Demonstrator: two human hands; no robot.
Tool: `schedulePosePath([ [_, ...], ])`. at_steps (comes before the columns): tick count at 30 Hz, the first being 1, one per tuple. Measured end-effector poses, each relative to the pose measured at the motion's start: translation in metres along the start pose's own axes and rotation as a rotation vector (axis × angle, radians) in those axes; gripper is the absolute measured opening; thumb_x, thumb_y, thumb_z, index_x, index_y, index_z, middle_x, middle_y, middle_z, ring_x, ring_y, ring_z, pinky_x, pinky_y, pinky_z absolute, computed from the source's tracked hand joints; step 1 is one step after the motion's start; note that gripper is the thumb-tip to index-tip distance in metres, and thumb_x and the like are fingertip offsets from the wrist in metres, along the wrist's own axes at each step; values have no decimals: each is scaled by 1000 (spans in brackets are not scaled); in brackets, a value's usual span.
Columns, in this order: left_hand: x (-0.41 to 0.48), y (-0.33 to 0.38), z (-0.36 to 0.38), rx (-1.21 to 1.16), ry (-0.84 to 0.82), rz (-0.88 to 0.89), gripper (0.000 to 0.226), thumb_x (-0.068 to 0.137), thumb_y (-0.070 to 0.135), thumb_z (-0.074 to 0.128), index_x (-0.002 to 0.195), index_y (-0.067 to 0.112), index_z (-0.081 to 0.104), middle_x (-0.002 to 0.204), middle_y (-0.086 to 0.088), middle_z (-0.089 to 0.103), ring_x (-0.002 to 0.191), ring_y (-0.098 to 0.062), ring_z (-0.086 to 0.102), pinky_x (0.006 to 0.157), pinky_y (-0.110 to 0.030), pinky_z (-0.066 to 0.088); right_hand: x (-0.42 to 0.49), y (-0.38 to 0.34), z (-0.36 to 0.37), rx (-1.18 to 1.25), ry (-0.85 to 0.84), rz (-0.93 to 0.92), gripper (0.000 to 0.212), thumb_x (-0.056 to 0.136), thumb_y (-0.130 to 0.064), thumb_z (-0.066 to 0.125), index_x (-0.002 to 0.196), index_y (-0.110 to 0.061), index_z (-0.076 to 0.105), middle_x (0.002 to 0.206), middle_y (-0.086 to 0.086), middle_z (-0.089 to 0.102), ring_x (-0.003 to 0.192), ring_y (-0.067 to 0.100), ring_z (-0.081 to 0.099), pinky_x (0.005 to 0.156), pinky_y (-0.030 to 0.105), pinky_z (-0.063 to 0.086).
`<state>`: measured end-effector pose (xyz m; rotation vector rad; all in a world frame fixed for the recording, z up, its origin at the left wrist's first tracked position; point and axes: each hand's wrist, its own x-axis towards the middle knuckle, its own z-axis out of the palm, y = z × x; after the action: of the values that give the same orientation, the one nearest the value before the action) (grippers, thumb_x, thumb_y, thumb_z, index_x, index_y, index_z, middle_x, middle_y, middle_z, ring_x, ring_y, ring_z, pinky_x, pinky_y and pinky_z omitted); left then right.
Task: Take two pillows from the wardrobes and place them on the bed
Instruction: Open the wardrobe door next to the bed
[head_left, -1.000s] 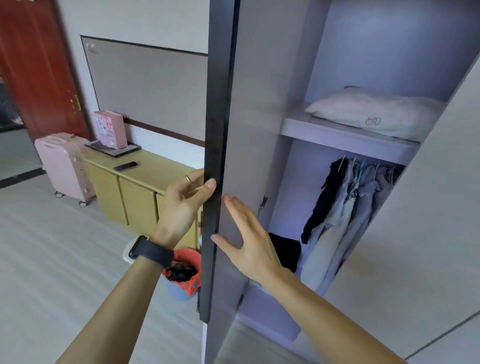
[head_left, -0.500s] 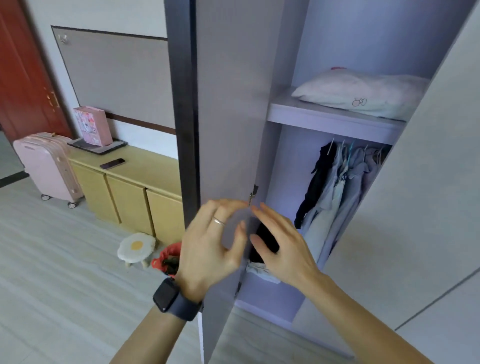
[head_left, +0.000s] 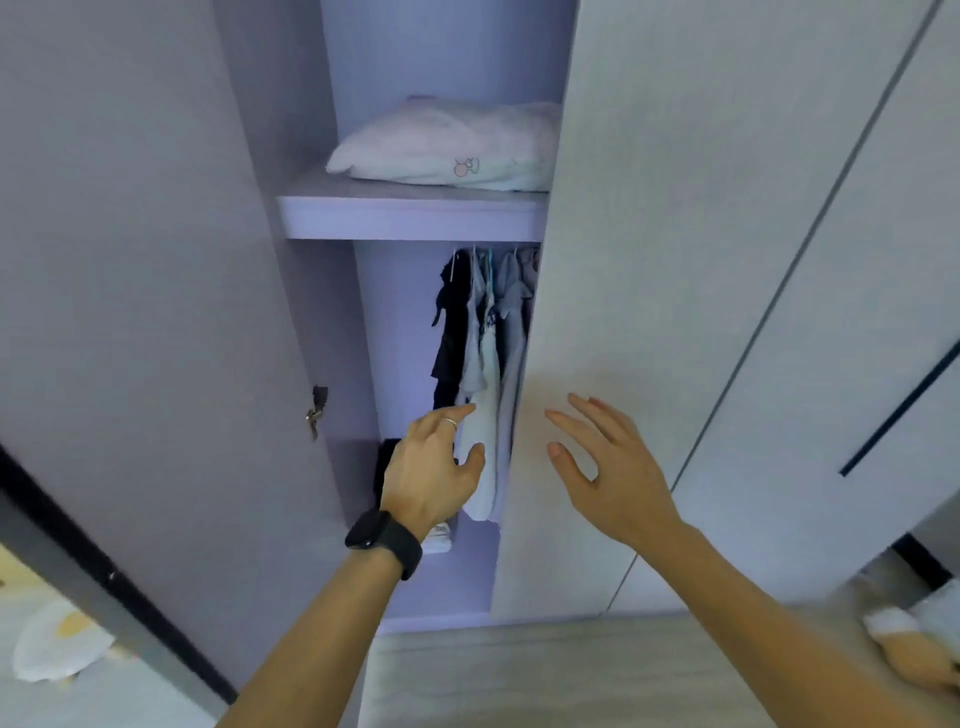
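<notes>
Both your hands, left hand (head_left: 434, 470) and right hand (head_left: 605, 467), are empty, fingers spread; pillow (head_left: 447, 148) sits on the shelf (head_left: 410, 215), looks untouched I think.

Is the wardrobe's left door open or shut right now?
Open. The left door is swung aside, exposing the pillow on the shelf and hanging clothes below.

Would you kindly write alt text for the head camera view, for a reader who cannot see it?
Two empty hands, left hand and right hand, reach into an open wardrobe. A white pillow lies on the upper shelf, with hanging clothes below it.
</notes>
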<state>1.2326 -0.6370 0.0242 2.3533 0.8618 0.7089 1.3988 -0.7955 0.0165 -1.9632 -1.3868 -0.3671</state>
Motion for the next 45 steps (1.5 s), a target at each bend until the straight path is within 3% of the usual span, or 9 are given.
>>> schedulePosePath([
  [13,189,101,-1,-355,6,66,53,95,30,66,143,26,45,141,9,49,128,-10,48,102,-16,36,159,67,-68,-125,186,137,54,102,-42,55,154,-35,41,167,0,27,154,26,19,120,41,30],
  [16,213,116,1,-425,48,66,40,94,26,67,119,44,42,111,34,46,95,12,50,74,7,35,191,83,-77,-180,208,123,63,102,-49,51,158,-42,25,171,-1,8,157,26,4,123,38,18],
  [19,227,124,7,-493,46,57,40,96,27,66,124,39,40,107,32,51,94,19,49,71,2,41,216,103,-77,-282,185,102,75,100,-59,46,160,-46,2,171,0,-16,156,29,-15,124,44,1],
  [23,240,127,20,-575,62,29,35,100,29,60,128,36,42,113,20,61,104,2,60,86,-21,52,234,129,-59,-341,76,139,85,98,-67,43,155,-51,-18,164,-4,-36,152,31,-30,123,59,0],
  [29,250,113,35,-739,171,-49,10,100,31,59,105,39,59,100,13,71,91,2,68,70,-12,49,238,153,-35,-329,151,100,84,96,-66,42,161,-43,-5,169,1,-23,154,32,-23,120,63,9],
  [35,253,100,31,-790,82,-16,12,97,32,64,109,32,63,95,5,73,95,-12,70,85,-26,54,234,152,-37,-287,157,80,84,96,-63,46,159,-47,-7,168,-2,-26,154,28,-26,122,62,14],
  [38,243,97,26,-824,34,0,14,95,34,67,109,33,65,86,5,72,84,-9,67,83,-24,52,221,138,-40,-235,157,113,84,100,-54,50,157,-50,-11,166,-9,-30,153,21,-28,119,45,32],
  [40,230,98,22,-867,1,0,16,93,34,69,108,32,66,84,6,74,85,-7,68,84,-22,52,206,126,-40,-177,164,131,82,103,-49,49,156,-51,-12,164,-13,-32,153,16,-27,112,30,29],
  [45,173,104,15,-998,-182,63,24,96,29,65,118,20,70,108,-2,76,109,-17,69,97,-34,55,148,91,-48,79,170,248,77,101,-54,50,156,-56,-4,169,-17,-16,155,2,-5,116,21,19],
])
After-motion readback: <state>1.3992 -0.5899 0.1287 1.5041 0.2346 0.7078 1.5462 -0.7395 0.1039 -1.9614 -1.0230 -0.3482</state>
